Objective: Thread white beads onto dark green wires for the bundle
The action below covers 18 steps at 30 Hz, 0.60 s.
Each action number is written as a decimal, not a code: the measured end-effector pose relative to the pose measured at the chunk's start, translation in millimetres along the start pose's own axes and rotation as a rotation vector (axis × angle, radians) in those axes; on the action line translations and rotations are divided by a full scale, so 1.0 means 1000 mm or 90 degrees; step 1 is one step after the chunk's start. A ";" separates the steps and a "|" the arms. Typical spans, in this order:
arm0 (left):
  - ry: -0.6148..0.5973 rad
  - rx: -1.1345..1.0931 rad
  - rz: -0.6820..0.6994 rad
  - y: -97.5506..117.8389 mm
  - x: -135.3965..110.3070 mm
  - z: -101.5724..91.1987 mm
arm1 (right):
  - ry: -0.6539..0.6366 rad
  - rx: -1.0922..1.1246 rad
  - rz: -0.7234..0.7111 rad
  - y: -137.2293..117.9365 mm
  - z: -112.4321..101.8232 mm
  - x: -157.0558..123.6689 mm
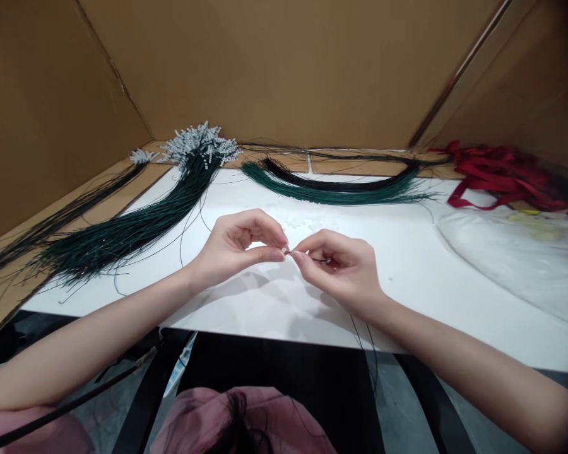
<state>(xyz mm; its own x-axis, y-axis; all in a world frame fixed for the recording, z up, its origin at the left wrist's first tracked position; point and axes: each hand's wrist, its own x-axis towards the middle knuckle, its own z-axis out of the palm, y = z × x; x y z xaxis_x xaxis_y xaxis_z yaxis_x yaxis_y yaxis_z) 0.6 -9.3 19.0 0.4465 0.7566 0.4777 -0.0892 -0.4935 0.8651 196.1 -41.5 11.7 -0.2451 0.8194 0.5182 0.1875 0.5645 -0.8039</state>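
My left hand and my right hand meet fingertip to fingertip above the white tabletop. A thin dark wire runs through the pinch of my right hand, and dark wire ends hang down below that wrist. Thumb and forefinger of my left hand are closed at the wire's tip; a tiny pale bit shows there, too small to tell from a fingernail. Behind the hands, small white beads lie scattered on the table.
Green wire stems with white beaded tips lie at left, beside a thinner dark bundle. Bare green and black wires lie at the back. Red ribbon and a clear plastic bag are at right. Cardboard walls enclose the table.
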 end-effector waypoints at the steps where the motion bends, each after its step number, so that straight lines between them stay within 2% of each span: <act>1: 0.001 0.003 0.002 0.000 0.000 0.000 | -0.001 0.001 0.000 0.000 0.000 0.000; 18: -0.011 0.078 0.050 -0.001 -0.001 -0.002 | -0.022 -0.010 0.012 0.002 -0.001 0.000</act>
<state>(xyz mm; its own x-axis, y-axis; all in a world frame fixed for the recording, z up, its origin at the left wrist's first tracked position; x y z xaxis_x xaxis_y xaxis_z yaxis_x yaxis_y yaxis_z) -1.7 -8.7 18.2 0.4578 0.7070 0.5390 -0.0159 -0.5996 0.8001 197.6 -40.5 10.4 -0.2738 0.8262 0.4923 0.2080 0.5506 -0.8084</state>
